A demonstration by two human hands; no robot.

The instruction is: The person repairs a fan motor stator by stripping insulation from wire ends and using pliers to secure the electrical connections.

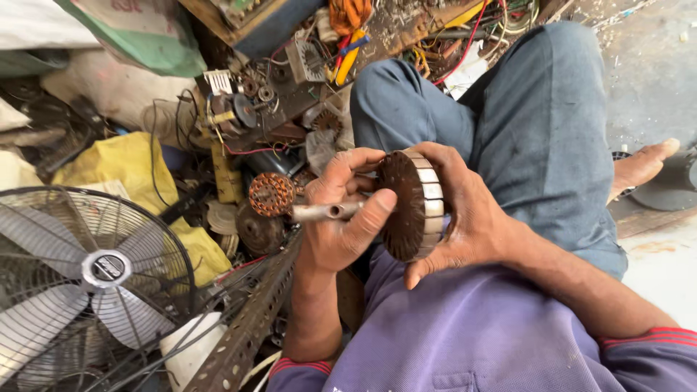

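Together, the left hand (341,218) gripped the grey steel shaft (323,212) of a round, rusty-brown laminated motor rotor (410,205), while the right hand (465,210) closed around its rim above the lap.

There was a single view, taken from a camera on the person's head and tilted steeply down over the chest and lap. It sat close: the purple shirt (465,341) filled the lower edge at 6 o'clock, and both forearms rose from there toward the centre, where the left hand (341,210) and right hand (465,210) met near the lens. The bent knee in blue trousers (537,123) reached toward 1 o'clock, with a bare foot (642,165) at 3 o'clock. The wire-guarded fan (91,276) lay at 8 o'clock, and the heap of motor scrap (276,101) ran from 10 to 12 o'clock on the floor (653,65).
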